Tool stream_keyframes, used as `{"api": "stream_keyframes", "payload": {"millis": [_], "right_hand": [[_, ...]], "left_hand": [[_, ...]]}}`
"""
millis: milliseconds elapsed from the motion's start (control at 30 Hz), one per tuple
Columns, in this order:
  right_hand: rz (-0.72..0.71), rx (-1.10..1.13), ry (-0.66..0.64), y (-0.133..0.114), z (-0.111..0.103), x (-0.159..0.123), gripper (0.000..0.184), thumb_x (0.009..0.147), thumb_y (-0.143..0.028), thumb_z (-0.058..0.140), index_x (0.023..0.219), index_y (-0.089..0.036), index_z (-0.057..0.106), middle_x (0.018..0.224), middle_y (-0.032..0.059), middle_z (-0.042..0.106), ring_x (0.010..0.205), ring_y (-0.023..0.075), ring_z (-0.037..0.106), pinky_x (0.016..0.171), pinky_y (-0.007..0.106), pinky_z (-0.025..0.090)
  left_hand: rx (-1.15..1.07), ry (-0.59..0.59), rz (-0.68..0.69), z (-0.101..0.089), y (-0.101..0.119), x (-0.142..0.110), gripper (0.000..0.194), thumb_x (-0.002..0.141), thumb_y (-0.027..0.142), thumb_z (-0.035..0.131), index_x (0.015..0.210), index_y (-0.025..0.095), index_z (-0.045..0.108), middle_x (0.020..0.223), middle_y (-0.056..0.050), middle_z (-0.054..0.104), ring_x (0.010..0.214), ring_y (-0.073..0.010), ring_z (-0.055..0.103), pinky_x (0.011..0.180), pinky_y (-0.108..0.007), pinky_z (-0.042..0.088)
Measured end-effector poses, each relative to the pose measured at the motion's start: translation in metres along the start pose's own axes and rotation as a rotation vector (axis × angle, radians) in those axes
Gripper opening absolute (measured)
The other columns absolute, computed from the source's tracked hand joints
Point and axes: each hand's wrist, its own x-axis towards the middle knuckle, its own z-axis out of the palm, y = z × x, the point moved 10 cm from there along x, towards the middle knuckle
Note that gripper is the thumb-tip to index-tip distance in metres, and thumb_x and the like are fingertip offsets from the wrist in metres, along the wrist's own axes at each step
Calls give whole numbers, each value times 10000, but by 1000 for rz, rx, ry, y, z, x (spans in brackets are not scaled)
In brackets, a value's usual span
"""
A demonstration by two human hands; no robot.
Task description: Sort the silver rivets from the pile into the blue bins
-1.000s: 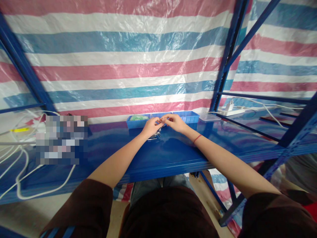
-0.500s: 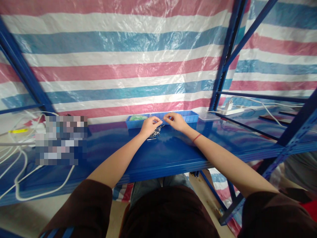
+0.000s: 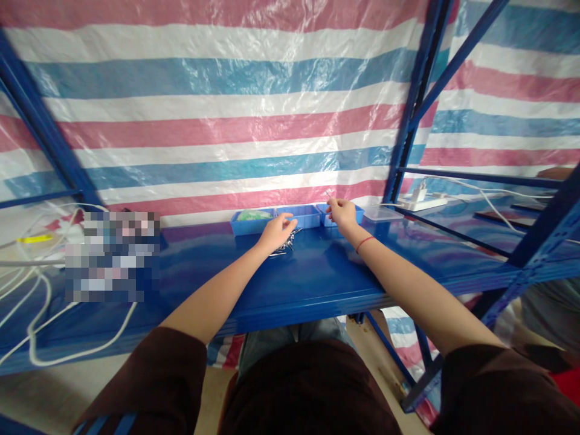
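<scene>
A pile of small shiny metal pieces, like screws or rivets (image 3: 289, 241), lies on the blue tabletop. Beside and partly over it is my left hand (image 3: 274, 233), its thumb and fingers a little apart with nothing visible between them. My right hand (image 3: 342, 214) is raised over the right compartment of a long blue divided tray (image 3: 308, 217). Its fingertips pinch a small thin piece, too blurred to name. A green bundle in clear plastic (image 3: 254, 215) fills part of the tray's left compartment.
To the tray's right sits a clear plastic lid or box (image 3: 383, 212), then a white power strip (image 3: 423, 202) with cables. White cables (image 3: 45, 314) and a pixelated patch take up the left side. Blue shelf posts (image 3: 410, 115) and a striped sheet (image 3: 226, 127) stand behind.
My right hand has moved away from my left hand, up and to the right over the tray's right compartment. My left hand stays by the pile, its fingers now looser.
</scene>
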Motion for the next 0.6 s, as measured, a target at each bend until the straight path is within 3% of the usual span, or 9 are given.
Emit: {"api": "stream_keyframes", "payload": {"millis": [100, 167, 233, 267, 400, 500, 600], "right_hand": [[105, -32, -39, 14, -3, -1, 406, 893, -409, 328, 759, -92, 544, 628, 96, 603, 432, 93, 487, 439, 236, 380], [76, -69, -124, 7, 9, -8, 364, 862, -397, 420, 717, -103, 578, 599, 72, 611, 438, 97, 503, 467, 236, 396], [-112, -136, -258, -18, 34, -23, 324, 830, -385, 489, 697, -118, 618, 611, 52, 633, 509, 111, 545, 546, 237, 426], [-277, -182, -342, -38, 50, -36, 323, 825, -387, 498, 704, -123, 638, 654, 53, 653, 585, 126, 576, 610, 243, 441], [-810, -227, -618, -94, 100, -105, 366, 792, -414, 557, 1007, -132, 645, 1038, 101, 657, 955, 198, 595, 858, 310, 424], [-898, -269, -735, -97, 118, -131, 402, 810, -427, 538, 1096, -157, 619, 1162, 103, 609, 1058, 217, 563, 905, 322, 406], [-841, -285, -809, -88, 124, -134, 332, 860, -374, 477, 1053, -164, 646, 1073, 79, 658, 951, 194, 620, 834, 283, 439]], "left_hand": [[-13, 16, -11, -2, -2, 0, 285, 849, 343, 467, 1042, 168, 582, 914, -65, 668, 897, -190, 614, 847, -310, 443], [-39, 38, -17, -6, -1, 1, 277, 866, 352, 436, 1018, 177, 587, 915, -59, 671, 910, -188, 613, 849, -303, 439], [-67, 68, -27, -10, -1, 1, 297, 885, 367, 393, 1007, 178, 587, 903, -58, 673, 905, -186, 613, 844, -296, 436], [-79, 87, -36, -13, 0, 1, 312, 894, 372, 369, 1004, 176, 586, 898, -59, 673, 898, -185, 613, 840, -294, 435], [-134, 161, -51, -25, 1, 0, 366, 919, 369, 287, 1007, 165, 578, 888, -63, 663, 878, -177, 608, 836, -288, 429], [-158, 184, -35, -28, 2, 1, 389, 924, 377, 258, 1010, 168, 574, 873, -56, 658, 870, -171, 603, 840, -285, 424], [-164, 179, -33, -26, 0, 1, 398, 923, 389, 255, 1008, 169, 576, 867, -52, 658, 870, -173, 600, 835, -290, 424]]}}
